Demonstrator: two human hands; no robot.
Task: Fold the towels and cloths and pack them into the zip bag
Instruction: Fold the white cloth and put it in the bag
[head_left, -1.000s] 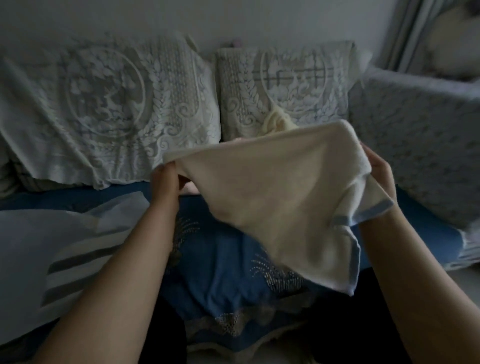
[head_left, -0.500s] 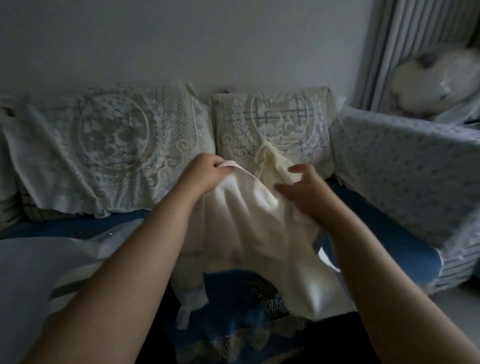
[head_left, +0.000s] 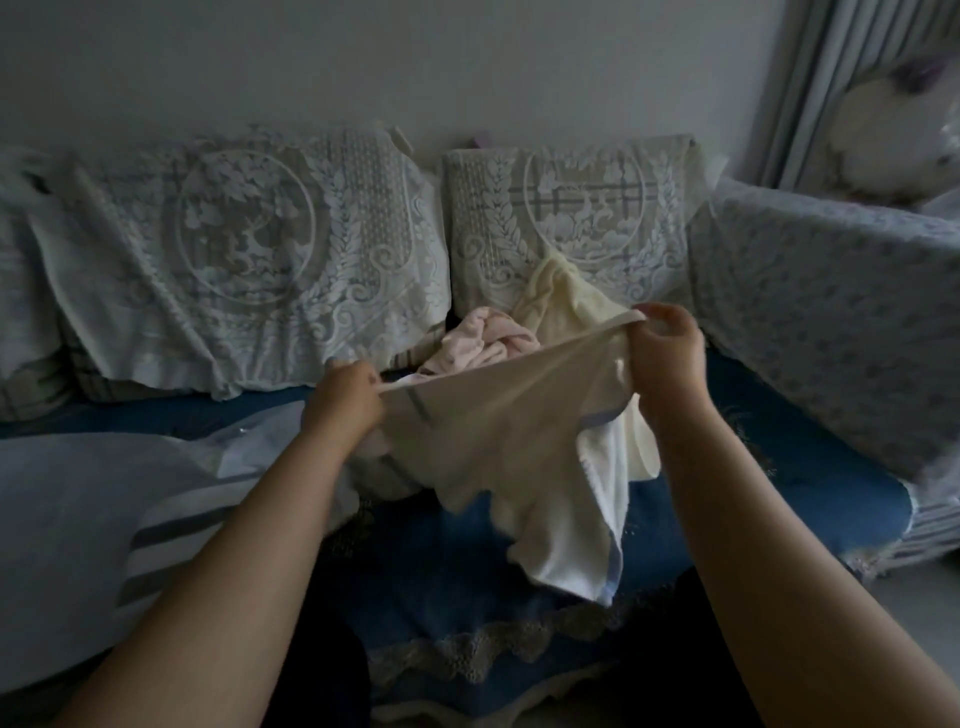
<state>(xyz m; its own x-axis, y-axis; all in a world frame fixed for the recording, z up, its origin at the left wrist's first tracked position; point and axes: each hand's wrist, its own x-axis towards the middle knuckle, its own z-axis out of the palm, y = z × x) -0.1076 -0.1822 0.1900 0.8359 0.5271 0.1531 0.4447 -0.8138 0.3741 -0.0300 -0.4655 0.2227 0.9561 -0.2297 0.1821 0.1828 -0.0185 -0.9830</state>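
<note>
While the cream towel is held stretched above the blue sofa seat, its top edge is pinched by the left hand and right hand. Corners should be levelled and edges matched before folding. Zip bag: not identifiable.

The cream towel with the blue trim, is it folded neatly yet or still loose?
Loose, not neatly folded. The cream towel with blue trim hangs rumpled between the left hand and right hand, which pinch its top edge.
</note>
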